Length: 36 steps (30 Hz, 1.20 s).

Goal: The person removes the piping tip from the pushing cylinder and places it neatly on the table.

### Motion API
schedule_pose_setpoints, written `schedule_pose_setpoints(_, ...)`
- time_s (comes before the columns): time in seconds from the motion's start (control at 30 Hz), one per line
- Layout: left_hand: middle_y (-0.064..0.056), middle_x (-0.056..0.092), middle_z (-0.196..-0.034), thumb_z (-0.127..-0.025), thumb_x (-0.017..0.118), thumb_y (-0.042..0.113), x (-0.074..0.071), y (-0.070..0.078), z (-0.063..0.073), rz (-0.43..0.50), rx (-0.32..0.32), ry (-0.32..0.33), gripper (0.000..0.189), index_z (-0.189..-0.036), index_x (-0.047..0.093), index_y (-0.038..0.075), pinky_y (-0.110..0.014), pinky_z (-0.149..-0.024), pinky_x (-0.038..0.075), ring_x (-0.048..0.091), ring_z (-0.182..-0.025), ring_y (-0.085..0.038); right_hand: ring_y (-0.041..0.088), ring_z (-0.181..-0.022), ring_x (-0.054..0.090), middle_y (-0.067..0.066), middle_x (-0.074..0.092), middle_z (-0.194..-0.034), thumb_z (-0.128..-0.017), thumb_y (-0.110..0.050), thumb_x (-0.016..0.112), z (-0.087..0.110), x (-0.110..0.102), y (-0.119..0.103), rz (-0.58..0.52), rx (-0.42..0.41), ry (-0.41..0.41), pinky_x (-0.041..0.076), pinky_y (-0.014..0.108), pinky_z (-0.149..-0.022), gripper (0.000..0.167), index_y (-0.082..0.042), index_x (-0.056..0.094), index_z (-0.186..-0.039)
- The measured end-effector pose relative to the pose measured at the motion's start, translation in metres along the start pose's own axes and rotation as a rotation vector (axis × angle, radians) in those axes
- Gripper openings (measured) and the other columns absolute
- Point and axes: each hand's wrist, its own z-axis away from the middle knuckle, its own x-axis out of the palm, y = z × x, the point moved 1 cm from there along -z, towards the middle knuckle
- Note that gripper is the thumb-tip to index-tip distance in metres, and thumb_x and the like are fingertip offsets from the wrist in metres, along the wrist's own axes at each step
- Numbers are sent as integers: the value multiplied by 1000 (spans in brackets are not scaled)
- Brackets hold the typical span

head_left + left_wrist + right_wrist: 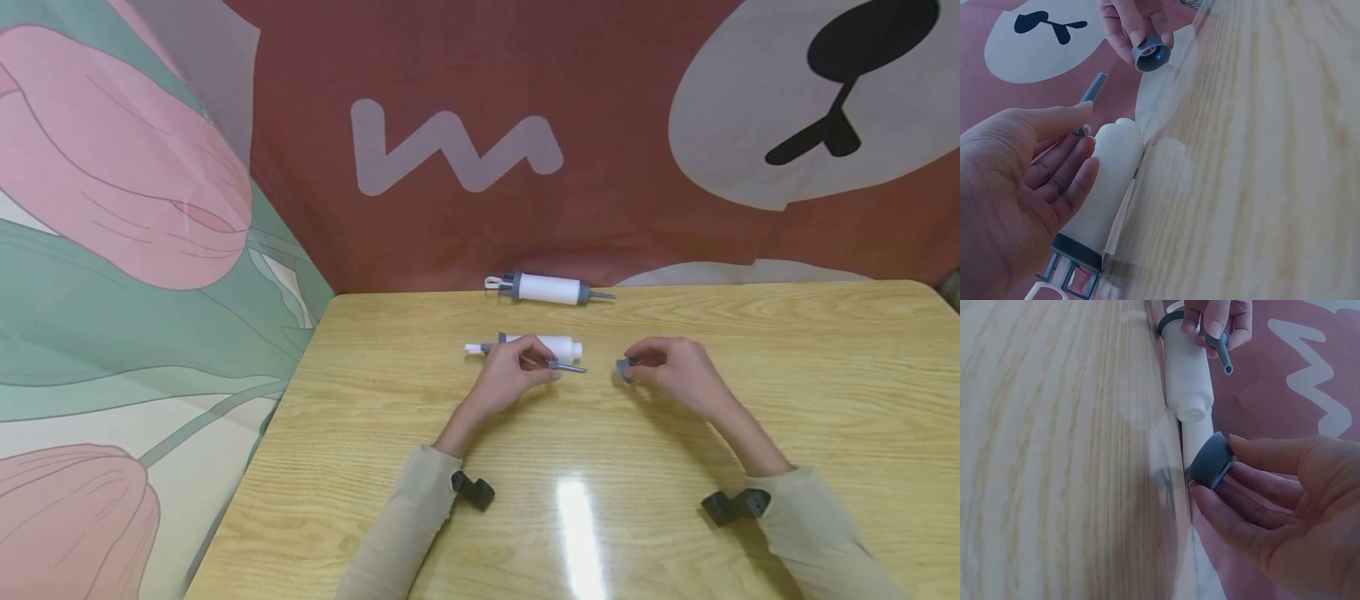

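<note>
My left hand pinches a slim grey nozzle between thumb and fingers, its narrow tip pointing right. In the right wrist view the nozzle shows an open round end. My right hand holds a grey threaded cap, apart from the nozzle; the left wrist view shows the cap's hollow threaded inside. Just behind the left hand a white syringe-like tube lies on the table, its bare white neck facing right. The left hand covers part of that tube.
Farther back, a second white tube, with a grey nozzle fitted on its right end, lies by the table's back edge. The wooden table meets a printed cloth wall. A light reflection shows in front.
</note>
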Motion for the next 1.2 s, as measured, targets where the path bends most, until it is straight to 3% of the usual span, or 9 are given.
schedule_pose_setpoints(0.37, 0, 74, -90, -87, 85, 9, 0, -2, 0, -32, 2, 2, 17, -99, 74, 8, -26, -73, 59, 68, -79, -8, 25, -91, 72, 12, 77, -102, -92, -15, 80, -2, 4, 4, 45, -12, -13, 56, 30, -71, 27, 3, 74, -111)
schedule_pose_setpoints(0.53, 2, 74, -84, -86, 85, 10, 1, -3, 1, -33, -10, 0, 17, -99, 74, 8, -26, -62, 57, 68, -73, -9, 25, -90, 72, 12, 77, -99, -91, -13, 81, -2, 5, 5, 74, -27, -7, 55, 33, -74, 25, 3, 75, -108)
schedule_pose_setpoints(0.7, 2, 69, -73, -86, 86, 11, 1, -3, 2, -44, -26, -10, 18, -99, 74, 9, -22, -51, 47, 61, -60, -9, 26, -89, 72, 11, 77, -98, -90, -12, 81, -2, 6, 5, 83, -42, -8, 55, 34, -75, 23, 3, 76, -106)
schedule_pose_setpoints(0.93, 2, 62, -65, -85, 87, 15, 4, -5, 2, -92, -51, -27, 19, -99, 75, 11, -22, -50, 39, 50, -55, -8, 25, -89, 72, 9, 77, -95, -89, -12, 82, -1, 6, 4, 89, -49, -20, 55, 36, -76, 20, 1, 76, -103)
schedule_pose_setpoints(1.2, 4, 63, -66, -84, 89, 16, 6, -8, 3, -127, -55, -48, 19, -97, 76, 15, -21, -48, 37, 47, -52, -7, 27, -91, 71, 9, 76, -95, -89, -10, 81, -2, 8, 3, 92, -46, -39, 56, 40, -79, 18, 2, 76, -102)
